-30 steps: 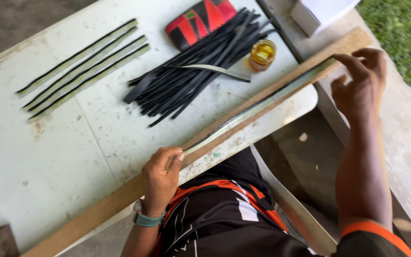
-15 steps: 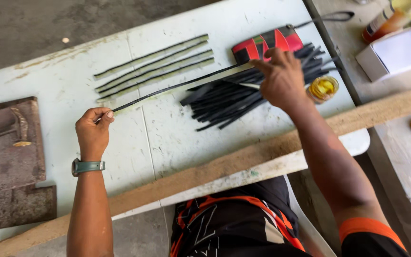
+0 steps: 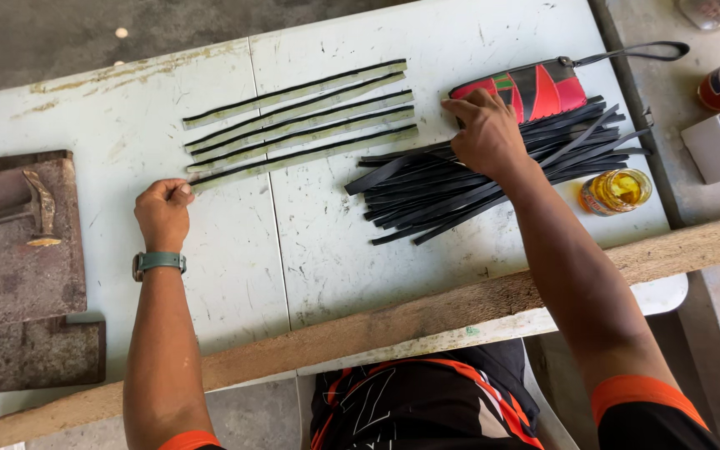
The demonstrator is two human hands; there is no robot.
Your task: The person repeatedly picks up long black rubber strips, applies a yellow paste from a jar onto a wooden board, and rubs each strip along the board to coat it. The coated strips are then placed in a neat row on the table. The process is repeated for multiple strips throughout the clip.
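My left hand (image 3: 162, 213), with a green watch on the wrist, pinches the left end of the nearest of several glue-coated strips (image 3: 302, 117) laid in a row on the white table (image 3: 310, 258). My right hand (image 3: 485, 133) rests with fingers curled on a pile of black strips (image 3: 493, 179) to the right. Whether it grips one of them I cannot tell.
A red and black pouch (image 3: 535, 87) with a wrist strap lies behind the pile. A small open tin of yellow glue (image 3: 617, 191) stands right of it. A long wooden plank (image 3: 427, 312) runs along the table's near edge. A rusty metal plate with a hammer (image 3: 18, 217) sits left.
My hands left the plank and carried a strip across the table. The strip now lies in the row with the others, and my right hand has moved onto the black pile.
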